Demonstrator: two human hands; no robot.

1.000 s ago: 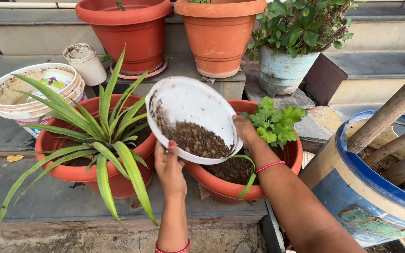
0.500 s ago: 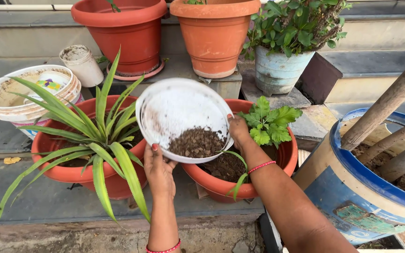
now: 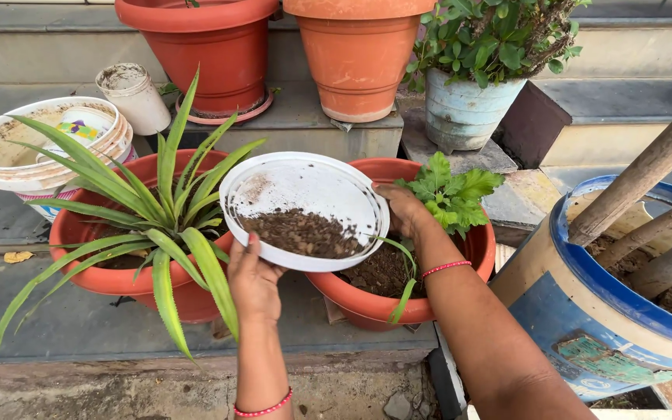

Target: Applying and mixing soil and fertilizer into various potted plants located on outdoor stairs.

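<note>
Both hands grasp a round white plastic dish (image 3: 305,208) loaded with dark brown soil (image 3: 301,232). The left hand (image 3: 252,278) clasps the near rim from below, thumb on the edge; the right hand (image 3: 404,210) curls around the far right rim. Gripped on opposite sides, the dish sits nearly level, so the soil stays in. It hangs over a low terracotta-red plastic pot (image 3: 398,299) with a small leafy green plant (image 3: 453,194). Just left stands a similar pot with a long-leaved striped plant (image 3: 161,210).
</note>
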